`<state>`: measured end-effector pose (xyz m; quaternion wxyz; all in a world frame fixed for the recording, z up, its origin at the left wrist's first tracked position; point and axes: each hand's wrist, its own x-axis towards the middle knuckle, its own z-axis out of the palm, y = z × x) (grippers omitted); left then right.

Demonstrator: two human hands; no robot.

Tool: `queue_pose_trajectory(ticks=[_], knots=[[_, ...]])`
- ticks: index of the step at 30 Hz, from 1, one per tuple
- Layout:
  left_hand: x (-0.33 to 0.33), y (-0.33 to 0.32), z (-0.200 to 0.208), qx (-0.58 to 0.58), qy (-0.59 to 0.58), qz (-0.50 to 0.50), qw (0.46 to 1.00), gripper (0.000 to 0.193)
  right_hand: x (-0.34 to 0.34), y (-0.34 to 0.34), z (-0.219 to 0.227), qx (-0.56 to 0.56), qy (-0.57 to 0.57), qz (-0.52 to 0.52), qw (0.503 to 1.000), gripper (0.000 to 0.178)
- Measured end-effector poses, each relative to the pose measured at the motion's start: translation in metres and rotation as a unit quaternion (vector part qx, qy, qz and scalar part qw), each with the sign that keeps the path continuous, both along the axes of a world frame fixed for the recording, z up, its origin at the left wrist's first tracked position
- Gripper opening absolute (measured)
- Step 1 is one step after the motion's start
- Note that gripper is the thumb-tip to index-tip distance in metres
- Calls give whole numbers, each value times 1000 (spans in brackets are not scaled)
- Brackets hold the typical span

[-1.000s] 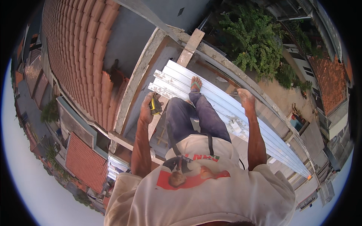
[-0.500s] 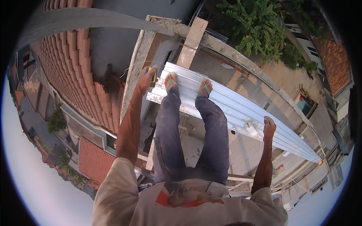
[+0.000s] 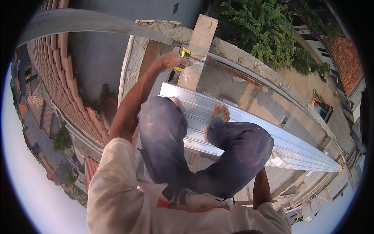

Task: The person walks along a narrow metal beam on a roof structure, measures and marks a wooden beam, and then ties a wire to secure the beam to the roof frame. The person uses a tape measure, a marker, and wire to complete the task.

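My left hand (image 3: 174,59) is closed round a yellow and black tape measure (image 3: 184,58), held over a wooden plank (image 3: 193,72) near the rough concrete wall top. Below it, my feet in green-strapped sandals rest on long silver metal channels (image 3: 249,117), which run away to the right. My knees are bent and spread wide. Of my right arm (image 3: 261,187) only the forearm shows, beside my right thigh; the hand itself is hidden behind the leg.
A rough concrete wall edge (image 3: 233,53) curves past the plank. On the left is a tiled roof (image 3: 58,78) beside a grey wall; a grey beam (image 3: 85,21) crosses the upper left. Far below lies a yard with a leafy tree (image 3: 265,35). A loose wire lies by the channels.
I have gone from standing to squatting on the channels. My left hand moved up and right with the tape measure, over the plank. My right hand dropped out of sight behind my thigh.
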<state>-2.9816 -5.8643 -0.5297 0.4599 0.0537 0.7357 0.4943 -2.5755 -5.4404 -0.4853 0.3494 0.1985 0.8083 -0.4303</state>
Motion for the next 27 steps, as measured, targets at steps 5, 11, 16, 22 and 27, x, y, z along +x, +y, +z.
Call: queue_pose_trajectory(ticks=[5, 11, 16, 22, 27], knots=[[-37, 51, -66, -216, 314, -133, 915, 78, -53, -77, -54, -33, -60, -24, 997, 32], [-39, 89, -90, -292, 404, -189, 846, 79, -84, -124, -101, -77, -78, -46, 993, 36], [-37, 99, -118, -284, 447, -221, 819, 84, -97, -139, -110, -76, -93, -76, 990, 39], [-40, 83, -112, -306, 435, -225, 816, 95, -99, -115, -101, -54, -115, -83, 988, 43], [-19, 123, -79, -216, 535, -188, 795, 103, -103, -46, -41, -3, -111, -67, 992, 47]])
